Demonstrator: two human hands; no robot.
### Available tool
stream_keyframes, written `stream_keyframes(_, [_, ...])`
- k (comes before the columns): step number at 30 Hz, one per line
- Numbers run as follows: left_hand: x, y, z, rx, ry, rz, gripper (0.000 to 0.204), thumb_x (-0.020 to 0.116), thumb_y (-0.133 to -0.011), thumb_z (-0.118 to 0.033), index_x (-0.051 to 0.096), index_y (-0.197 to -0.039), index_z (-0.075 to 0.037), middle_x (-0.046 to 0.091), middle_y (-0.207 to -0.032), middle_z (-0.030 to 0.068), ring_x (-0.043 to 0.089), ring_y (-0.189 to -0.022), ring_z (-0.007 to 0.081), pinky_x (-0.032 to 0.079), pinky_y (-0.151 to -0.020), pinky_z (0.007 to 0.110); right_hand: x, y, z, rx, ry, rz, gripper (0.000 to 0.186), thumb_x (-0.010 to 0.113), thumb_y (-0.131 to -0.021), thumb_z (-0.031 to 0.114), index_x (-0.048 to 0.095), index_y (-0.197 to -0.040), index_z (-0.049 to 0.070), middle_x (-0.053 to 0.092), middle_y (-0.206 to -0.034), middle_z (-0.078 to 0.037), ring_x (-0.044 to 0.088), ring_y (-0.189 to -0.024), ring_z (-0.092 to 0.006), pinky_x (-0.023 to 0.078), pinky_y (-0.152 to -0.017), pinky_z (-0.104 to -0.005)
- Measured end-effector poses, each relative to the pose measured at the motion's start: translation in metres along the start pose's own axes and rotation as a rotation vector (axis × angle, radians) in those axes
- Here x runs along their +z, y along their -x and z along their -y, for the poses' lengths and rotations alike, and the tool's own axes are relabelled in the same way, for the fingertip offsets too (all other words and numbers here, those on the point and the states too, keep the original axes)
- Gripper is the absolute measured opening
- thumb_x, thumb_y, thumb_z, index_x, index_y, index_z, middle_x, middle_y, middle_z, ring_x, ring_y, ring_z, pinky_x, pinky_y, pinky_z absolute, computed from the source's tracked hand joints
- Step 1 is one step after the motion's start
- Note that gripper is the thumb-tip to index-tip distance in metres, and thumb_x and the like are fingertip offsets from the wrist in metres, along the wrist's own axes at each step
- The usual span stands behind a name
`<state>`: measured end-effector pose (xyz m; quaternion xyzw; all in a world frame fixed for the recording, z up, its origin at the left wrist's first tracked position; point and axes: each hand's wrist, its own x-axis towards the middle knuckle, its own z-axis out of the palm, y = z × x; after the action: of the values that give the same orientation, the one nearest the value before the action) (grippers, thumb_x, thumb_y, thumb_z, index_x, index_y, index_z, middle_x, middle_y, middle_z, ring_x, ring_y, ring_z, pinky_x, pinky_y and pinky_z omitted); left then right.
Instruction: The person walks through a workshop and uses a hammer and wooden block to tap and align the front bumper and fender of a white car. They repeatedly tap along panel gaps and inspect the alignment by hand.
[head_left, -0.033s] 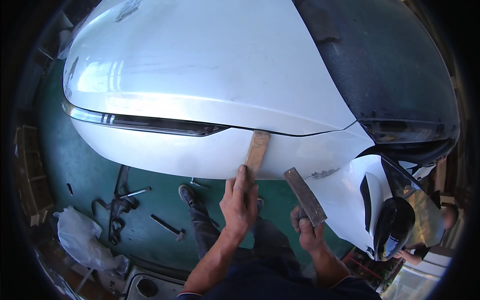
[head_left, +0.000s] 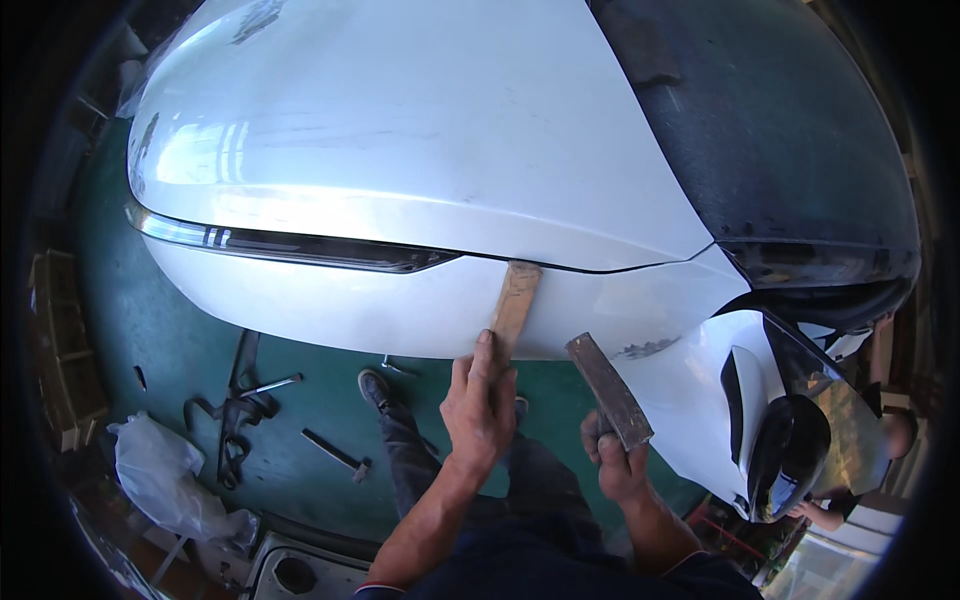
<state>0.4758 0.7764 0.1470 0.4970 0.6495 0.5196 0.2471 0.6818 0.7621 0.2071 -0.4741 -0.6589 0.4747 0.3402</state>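
Observation:
My left hand (head_left: 480, 400) presses a flat wooden strip (head_left: 516, 300) upright against the white car's front panel (head_left: 330, 305), its top end at the seam under the hood (head_left: 400, 150). My right hand (head_left: 620, 465) grips a dark, rusty flat metal bar (head_left: 608, 390), held tilted just right of the strip and a little off the car body. A scuffed patch (head_left: 640, 348) shows on the panel near the bar's upper end.
A dark windshield (head_left: 780, 130) and black side mirror (head_left: 790, 450) lie to the right. On the green floor (head_left: 170, 340) are a hammer (head_left: 338, 455), a wrench (head_left: 270, 384), black straps (head_left: 232, 420) and a white plastic bag (head_left: 160, 480). My shoe (head_left: 375, 388) stands below the car. Another person's hand (head_left: 815, 515) is at lower right.

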Motion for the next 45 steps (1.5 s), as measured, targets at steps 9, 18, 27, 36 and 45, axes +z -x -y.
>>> stream_keyframes(9, [-0.004, 0.0, 0.0, -0.016, -0.027, 0.002, 0.071, 0.071, -0.092, -0.001, 0.045, -0.157, -0.014, 0.066, -0.106, 0.015, 0.069, -0.082, 0.0339, 0.056, -0.065, 0.041, 0.003, -0.034, 0.043, -0.145, -0.076, -0.056, 0.048, 0.058, -0.1, 0.047, 0.06, -0.11, 0.0, 0.056, -0.073, -0.006, 0.048, -0.056, -0.0112, 0.035, -0.05, -0.0268])
stream_keyframes(18, [-0.01, 0.004, -0.01, -0.058, -0.036, 0.035, 0.069, 0.071, -0.093, -0.002, 0.047, -0.156, -0.013, 0.065, -0.104, 0.0155, 0.069, -0.082, 0.0355, 0.056, -0.064, 0.043, 0.035, -0.082, 0.039, 0.028, -0.113, 0.022, 0.042, 0.052, -0.108, 0.042, 0.059, -0.102, 0.001, 0.053, -0.07, -0.003, 0.047, -0.057, -0.0114, 0.037, -0.052, -0.0264])
stream_keyframes(27, [-0.009, 0.031, -0.005, 0.043, 0.022, 0.083, 0.076, 0.074, -0.085, 0.002, 0.044, -0.155, -0.007, 0.064, -0.099, 0.0177, 0.066, -0.077, 0.0348, 0.055, -0.065, 0.041, -0.002, -0.008, 0.032, -0.006, -0.202, -0.028, 0.058, 0.061, -0.099, 0.061, 0.058, -0.105, 0.003, 0.057, -0.08, -0.008, 0.049, -0.061, -0.0117, 0.037, -0.051, -0.0277])
stream_keyframes(36, [0.009, 0.02, -0.012, -0.006, -0.048, 0.072, 0.072, 0.073, -0.088, 0.0, 0.046, -0.154, -0.006, 0.065, -0.101, 0.0174, 0.067, -0.078, 0.0348, 0.055, -0.063, 0.042, -0.012, 0.027, 0.005, 0.185, -0.234, -0.091, 0.057, 0.058, -0.101, 0.059, 0.059, -0.102, 0.002, 0.053, -0.071, -0.003, 0.045, -0.056, -0.0089, 0.034, -0.05, -0.0266])
stream_keyframes(45, [0.017, 0.002, -0.015, 0.05, -0.025, 0.004, 0.072, 0.072, -0.09, 0.001, 0.045, -0.156, -0.009, 0.064, -0.1, 0.0175, 0.066, -0.077, 0.0355, 0.055, -0.065, 0.042, -0.015, 0.019, -0.005, 0.108, -0.168, -0.065, 0.049, 0.063, -0.101, 0.047, 0.061, -0.1, -0.002, 0.051, -0.069, -0.002, 0.042, -0.056, -0.0079, 0.031, -0.05, -0.0266])
